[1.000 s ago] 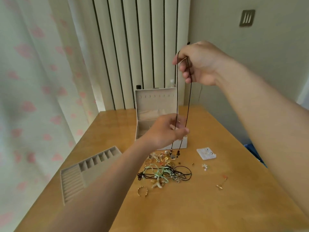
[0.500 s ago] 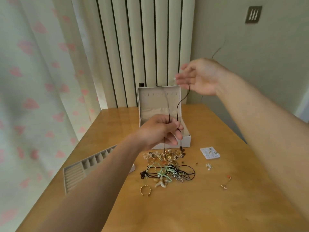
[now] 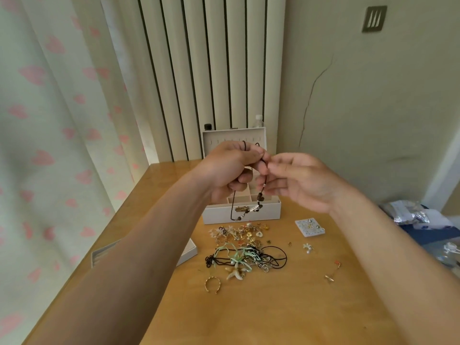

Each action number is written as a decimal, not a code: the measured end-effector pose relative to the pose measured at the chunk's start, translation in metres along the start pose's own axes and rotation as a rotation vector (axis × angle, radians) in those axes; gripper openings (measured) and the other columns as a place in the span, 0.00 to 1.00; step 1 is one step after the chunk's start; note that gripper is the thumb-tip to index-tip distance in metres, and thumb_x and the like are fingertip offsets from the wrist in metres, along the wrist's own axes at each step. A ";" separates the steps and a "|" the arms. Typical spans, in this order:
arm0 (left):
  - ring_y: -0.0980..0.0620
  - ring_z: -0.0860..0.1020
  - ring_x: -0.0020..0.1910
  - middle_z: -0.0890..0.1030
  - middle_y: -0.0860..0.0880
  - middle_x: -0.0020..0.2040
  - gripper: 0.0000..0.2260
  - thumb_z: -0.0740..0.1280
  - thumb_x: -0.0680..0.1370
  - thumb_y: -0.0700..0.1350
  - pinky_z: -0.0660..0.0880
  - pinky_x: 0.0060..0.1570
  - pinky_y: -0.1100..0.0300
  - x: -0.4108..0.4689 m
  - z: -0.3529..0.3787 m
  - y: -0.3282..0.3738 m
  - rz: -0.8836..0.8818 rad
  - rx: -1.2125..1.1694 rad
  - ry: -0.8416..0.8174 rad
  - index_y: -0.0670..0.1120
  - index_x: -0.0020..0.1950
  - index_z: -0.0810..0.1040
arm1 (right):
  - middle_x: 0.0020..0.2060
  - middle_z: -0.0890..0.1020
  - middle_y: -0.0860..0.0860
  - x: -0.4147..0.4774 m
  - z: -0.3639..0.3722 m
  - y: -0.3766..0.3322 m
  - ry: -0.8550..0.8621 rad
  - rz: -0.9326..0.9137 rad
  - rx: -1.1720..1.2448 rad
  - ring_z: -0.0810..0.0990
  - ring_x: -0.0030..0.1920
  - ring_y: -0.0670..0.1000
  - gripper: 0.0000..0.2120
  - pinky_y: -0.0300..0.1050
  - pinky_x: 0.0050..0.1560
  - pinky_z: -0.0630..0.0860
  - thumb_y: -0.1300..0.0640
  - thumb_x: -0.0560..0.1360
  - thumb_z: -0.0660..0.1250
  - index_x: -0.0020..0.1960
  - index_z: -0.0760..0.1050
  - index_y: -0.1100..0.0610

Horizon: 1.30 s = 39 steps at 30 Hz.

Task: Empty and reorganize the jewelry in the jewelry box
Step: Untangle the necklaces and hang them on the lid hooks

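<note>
Table (image 3: 273, 307): the wooden top carries everything and runs back to a ribbed radiator and a curtain.
Jewelry box (image 3: 268, 212): it stands at the far middle of the table with its lid upright, straight beyond your hands.
Left hand (image 3: 229, 168): you hold it raised above the box, fingers curled, pinching the black cord necklace (image 3: 260, 197) between thumb and fingertips.
Right hand (image 3: 306, 183): its fingers are loosely extended with the tips right against the cord beside your left thumb; it is blurred, so you cannot tell whether it actually grips.
Tray (image 3: 189, 250): the removed insert lies left of the pile, mostly hidden under your left forearm.
Jewelry pile (image 3: 244, 252): tangled cords, green ribbon and small gold pieces lie just in front of the box.
Necklace: it hangs from your left hand, its beaded loop dangling in front of the box's front wall.
Earring card (image 3: 310, 227): flat on the table, right of the pile.
Gold ring (image 3: 212, 285): apart from the pile, on its near left.
Gold pin (image 3: 332, 273): alone, near right.
</note>
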<state>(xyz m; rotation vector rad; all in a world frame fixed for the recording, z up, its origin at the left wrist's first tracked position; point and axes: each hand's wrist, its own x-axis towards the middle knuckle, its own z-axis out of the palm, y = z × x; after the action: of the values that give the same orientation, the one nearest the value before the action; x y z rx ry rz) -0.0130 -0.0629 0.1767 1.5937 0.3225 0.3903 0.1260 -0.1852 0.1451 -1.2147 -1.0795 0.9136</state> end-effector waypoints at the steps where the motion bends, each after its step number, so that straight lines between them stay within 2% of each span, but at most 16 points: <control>1: 0.56 0.64 0.23 0.78 0.46 0.35 0.06 0.59 0.84 0.38 0.55 0.20 0.68 0.000 0.000 0.001 -0.004 0.013 0.009 0.41 0.54 0.76 | 0.43 0.84 0.61 0.000 0.001 0.006 0.027 -0.018 0.005 0.83 0.46 0.57 0.05 0.53 0.52 0.77 0.61 0.72 0.72 0.48 0.80 0.60; 4: 0.55 0.63 0.23 0.77 0.46 0.36 0.06 0.60 0.84 0.40 0.56 0.19 0.68 0.001 -0.001 0.002 0.001 0.045 0.052 0.42 0.52 0.77 | 0.39 0.85 0.60 -0.002 0.006 0.016 0.102 -0.045 -0.037 0.84 0.42 0.56 0.10 0.52 0.52 0.77 0.65 0.67 0.73 0.47 0.76 0.63; 7: 0.55 0.63 0.23 0.77 0.47 0.34 0.07 0.60 0.84 0.40 0.56 0.19 0.67 0.002 -0.002 0.004 0.014 0.079 0.090 0.42 0.51 0.76 | 0.41 0.85 0.63 -0.004 0.007 0.020 0.079 -0.002 -0.077 0.84 0.44 0.58 0.09 0.50 0.54 0.80 0.69 0.72 0.71 0.50 0.76 0.66; 10: 0.55 0.63 0.23 0.77 0.47 0.34 0.07 0.60 0.84 0.40 0.56 0.19 0.67 0.002 -0.002 0.005 0.012 0.097 0.096 0.42 0.51 0.77 | 0.46 0.85 0.64 -0.007 0.006 0.015 0.037 0.053 -0.136 0.84 0.48 0.59 0.13 0.52 0.57 0.79 0.68 0.74 0.70 0.56 0.74 0.72; 12: 0.55 0.63 0.23 0.77 0.46 0.35 0.07 0.60 0.84 0.39 0.56 0.20 0.67 0.001 0.001 0.008 0.002 0.094 0.075 0.42 0.51 0.77 | 0.47 0.85 0.62 -0.006 0.008 0.009 0.013 0.051 -0.154 0.83 0.50 0.58 0.11 0.54 0.60 0.77 0.66 0.76 0.69 0.56 0.75 0.70; 14: 0.55 0.63 0.23 0.77 0.46 0.35 0.07 0.60 0.84 0.39 0.56 0.20 0.67 0.000 0.004 0.011 -0.007 0.094 0.059 0.41 0.51 0.77 | 0.46 0.85 0.60 -0.002 0.012 0.003 0.037 0.028 -0.134 0.82 0.50 0.59 0.04 0.58 0.62 0.74 0.65 0.77 0.67 0.51 0.78 0.64; 16: 0.55 0.64 0.24 0.77 0.46 0.34 0.07 0.62 0.83 0.41 0.56 0.21 0.67 0.000 0.008 0.016 -0.004 0.125 0.087 0.40 0.52 0.78 | 0.43 0.85 0.59 0.001 0.016 -0.001 0.064 0.013 -0.086 0.83 0.49 0.61 0.06 0.62 0.64 0.73 0.66 0.79 0.65 0.46 0.79 0.62; 21: 0.51 0.67 0.25 0.78 0.45 0.33 0.12 0.60 0.84 0.45 0.59 0.23 0.63 0.002 0.010 0.031 0.013 0.137 0.259 0.37 0.56 0.78 | 0.50 0.85 0.63 0.001 0.021 -0.005 0.030 0.066 -0.094 0.84 0.50 0.60 0.12 0.61 0.63 0.76 0.61 0.83 0.60 0.55 0.79 0.68; 26: 0.51 0.69 0.27 0.75 0.45 0.33 0.14 0.57 0.85 0.45 0.64 0.24 0.62 0.002 0.013 0.045 0.013 -0.003 0.305 0.37 0.56 0.78 | 0.55 0.84 0.63 -0.001 0.024 -0.002 -0.001 0.048 -0.071 0.82 0.57 0.63 0.11 0.64 0.69 0.71 0.62 0.81 0.62 0.54 0.79 0.69; 29: 0.51 0.69 0.28 0.74 0.45 0.33 0.12 0.56 0.84 0.43 0.63 0.26 0.61 0.003 0.016 0.052 0.011 -0.071 0.305 0.38 0.53 0.77 | 0.57 0.83 0.63 -0.005 0.030 -0.003 -0.088 0.025 -0.023 0.79 0.62 0.65 0.11 0.61 0.67 0.72 0.60 0.79 0.63 0.53 0.80 0.67; 32: 0.50 0.69 0.28 0.74 0.45 0.32 0.12 0.56 0.84 0.42 0.63 0.27 0.60 0.004 0.017 0.054 0.018 -0.076 0.317 0.38 0.53 0.77 | 0.55 0.83 0.66 -0.008 0.033 -0.003 -0.155 0.002 0.054 0.81 0.57 0.64 0.12 0.58 0.63 0.75 0.60 0.77 0.64 0.52 0.80 0.67; 36: 0.50 0.70 0.28 0.74 0.45 0.32 0.13 0.55 0.85 0.43 0.66 0.27 0.61 0.007 0.015 0.054 0.035 -0.102 0.351 0.37 0.54 0.76 | 0.51 0.83 0.64 -0.010 0.033 -0.001 -0.174 -0.016 0.074 0.82 0.53 0.62 0.12 0.60 0.65 0.73 0.60 0.76 0.65 0.52 0.81 0.67; 39: 0.48 0.75 0.32 0.78 0.44 0.37 0.20 0.55 0.85 0.50 0.71 0.30 0.59 0.007 0.009 0.051 -0.063 0.061 0.357 0.35 0.59 0.76 | 0.49 0.83 0.63 -0.012 0.035 -0.001 -0.173 -0.026 0.102 0.82 0.51 0.60 0.11 0.58 0.61 0.76 0.61 0.75 0.66 0.50 0.83 0.65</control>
<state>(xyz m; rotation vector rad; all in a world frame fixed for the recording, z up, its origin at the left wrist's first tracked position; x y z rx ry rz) -0.0045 -0.0715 0.2280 1.5657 0.6611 0.6224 0.0894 -0.1875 0.1451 -1.0504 -1.1684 1.0558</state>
